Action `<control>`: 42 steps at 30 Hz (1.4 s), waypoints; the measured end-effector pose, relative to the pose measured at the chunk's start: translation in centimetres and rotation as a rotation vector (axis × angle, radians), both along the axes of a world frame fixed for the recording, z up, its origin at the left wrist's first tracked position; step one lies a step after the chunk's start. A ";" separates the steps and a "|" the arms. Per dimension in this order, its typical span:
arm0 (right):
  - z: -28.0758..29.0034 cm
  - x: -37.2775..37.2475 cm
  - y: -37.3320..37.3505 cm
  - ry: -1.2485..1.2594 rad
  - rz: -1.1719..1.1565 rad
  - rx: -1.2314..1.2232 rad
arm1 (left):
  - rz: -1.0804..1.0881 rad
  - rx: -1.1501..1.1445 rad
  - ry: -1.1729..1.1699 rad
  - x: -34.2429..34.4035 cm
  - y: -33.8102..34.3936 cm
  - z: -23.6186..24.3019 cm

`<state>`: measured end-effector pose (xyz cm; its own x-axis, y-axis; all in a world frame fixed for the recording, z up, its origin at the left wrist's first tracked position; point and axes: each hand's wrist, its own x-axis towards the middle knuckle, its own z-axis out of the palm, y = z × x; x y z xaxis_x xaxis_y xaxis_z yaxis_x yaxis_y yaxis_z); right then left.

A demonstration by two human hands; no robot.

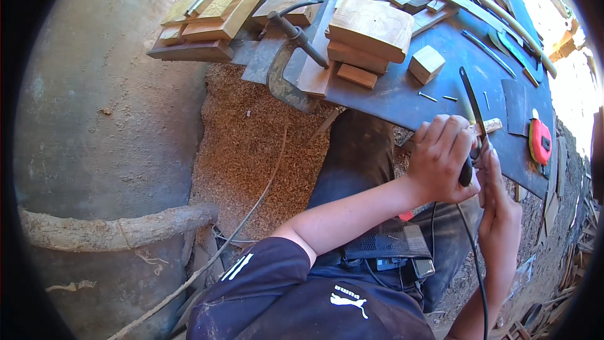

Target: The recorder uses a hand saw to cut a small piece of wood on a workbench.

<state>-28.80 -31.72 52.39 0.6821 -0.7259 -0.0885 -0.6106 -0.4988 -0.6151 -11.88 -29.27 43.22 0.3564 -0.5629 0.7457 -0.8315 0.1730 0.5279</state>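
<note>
My two hands meet at the table's near right edge. My left hand [443,154] is closed, and a black handle [465,173] sticks out below its fingers. Beside it, a dark narrow blade [473,97] with a hole near its tip points away over the table; how it joins the handle is hidden. A small pale wood piece [492,126] lies across the blade, by my left fingertips. My right hand [500,192] is closed against the blade's near end, its index finger pointing up; what it grips is hidden.
On the blue table [384,101] lie a wood cube [426,64], several nails [428,96], a red tape measure [540,141] and a dark sheet [516,107]. Stacked wood blocks [371,28] and a C-clamp [289,56] stand left. A cable [472,239] hangs past my right forearm.
</note>
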 end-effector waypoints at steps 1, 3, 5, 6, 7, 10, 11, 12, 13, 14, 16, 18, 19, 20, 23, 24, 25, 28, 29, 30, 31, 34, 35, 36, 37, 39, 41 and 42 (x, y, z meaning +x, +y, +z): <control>-0.1 0.1 0.3 0.026 0.041 -0.111 | -0.004 0.013 -0.011 0.1 0.2 0.0; -0.4 -2.4 2.1 -0.005 0.032 -0.183 | -0.009 0.014 -0.015 -0.2 0.3 0.3; -0.2 -4.3 4.3 -0.032 -0.048 -0.277 | -0.059 0.013 0.031 -1.3 -0.1 0.6; -0.2 -4.1 3.9 -0.011 -0.069 -0.290 | -0.084 0.001 0.048 -1.5 -0.6 0.5; 0.1 -3.3 2.9 -0.024 -0.050 -0.225 | -0.094 -0.032 0.046 -1.5 -0.8 0.6; -0.8 0.9 -0.7 0.024 0.035 -0.164 | -0.069 -0.064 -0.035 0.4 -0.4 -0.3; -1.2 1.3 -0.8 0.028 0.039 -0.201 | -0.028 -0.033 -0.050 0.9 0.0 -0.1; -1.4 1.1 -0.6 0.024 0.048 -0.234 | 0.015 0.002 -0.074 1.1 0.2 0.2; -1.6 0.0 0.6 0.010 -0.010 -0.248 | -0.022 0.003 -0.050 0.6 0.1 0.2; -1.5 -1.4 1.8 0.025 -0.024 -0.253 | -0.026 0.012 -0.058 0.5 0.0 0.4; -1.1 -4.8 3.6 -0.030 -0.076 -0.243 | -0.043 0.013 -0.053 0.0 -0.8 0.8; -0.3 -3.9 3.0 0.019 -0.115 -0.240 | -0.074 -0.020 -0.067 -0.9 -1.2 0.8; -0.2 -2.2 1.4 0.111 -0.056 -0.244 | -0.075 -0.036 -0.074 -0.3 -1.0 0.4; 0.0 -1.0 0.3 0.212 -0.004 -0.249 | -0.095 -0.032 -0.059 -0.1 -0.9 0.2; 0.5 0.3 0.1 0.191 -0.014 -0.081 | -0.062 -0.016 -0.108 0.6 -0.5 0.0; 0.0 -0.7 1.0 0.192 -0.012 -0.079 | -0.061 -0.014 -0.107 0.6 -0.5 0.0; -0.9 -2.6 2.6 0.059 -0.042 -0.143 | -0.068 -0.023 -0.108 0.4 -0.5 -0.1; -0.8 -5.0 3.3 -0.063 -0.065 -0.169 | -0.080 -0.016 -0.095 -0.3 -0.5 0.5; 0.5 -3.7 2.4 0.015 -0.033 -0.183 | -0.076 -0.027 -0.103 -0.1 -0.4 0.6; 1.1 -2.3 1.3 0.089 0.000 -0.199 | -0.070 -0.040 -0.113 0.2 -0.5 0.4; 1.1 -1.3 0.3 0.201 0.019 -0.130 | -0.085 -0.056 -0.134 0.6 -0.7 0.3; 0.4 -0.6 0.3 0.147 -0.005 -0.147 | -0.086 -0.056 -0.111 0.6 -0.9 -0.1; 0.1 -1.2 1.0 0.042 0.008 -0.169 | -0.082 -0.027 -0.120 0.8 -0.6 0.2; 0.2 -2.3 1.9 0.030 0.015 -0.170 | -0.074 -0.027 -0.131 0.7 -0.6 0.2; 0.3 -3.6 3.0 0.035 -0.041 -0.098 | -0.077 -0.036 -0.123 0.7 -0.6 0.2; 1.1 -4.2 3.5 0.111 -0.100 -0.077 | -0.080 -0.029 -0.103 -0.1 -0.5 0.4; 0.5 -2.3 1.1 0.099 -0.050 -0.127 | -0.095 -0.044 -0.120 0.3 -0.6 0.5; 0.5 -1.4 -0.2 0.107 -0.010 -0.183 | -0.120 -0.067 -0.119 0.1 -1.0 0.6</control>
